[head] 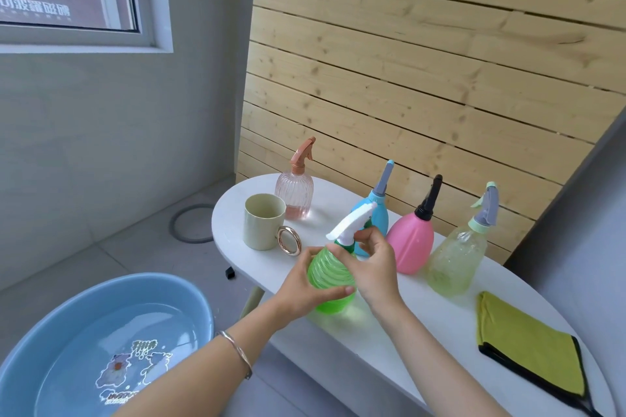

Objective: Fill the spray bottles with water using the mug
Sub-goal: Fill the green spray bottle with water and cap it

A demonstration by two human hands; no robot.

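white oval table stands before a wooden slat wall. left hand wraps the green spray bottle at its body, right hand curls round its neck. mug stands just left of this grip, blue water basin lower left.

A thin silver bangle circles the bare left wrist.

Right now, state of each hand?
Left hand: holds the green spray bottle by its body.
Right hand: fingers curled round that bottle's neck, just under the white trigger head.
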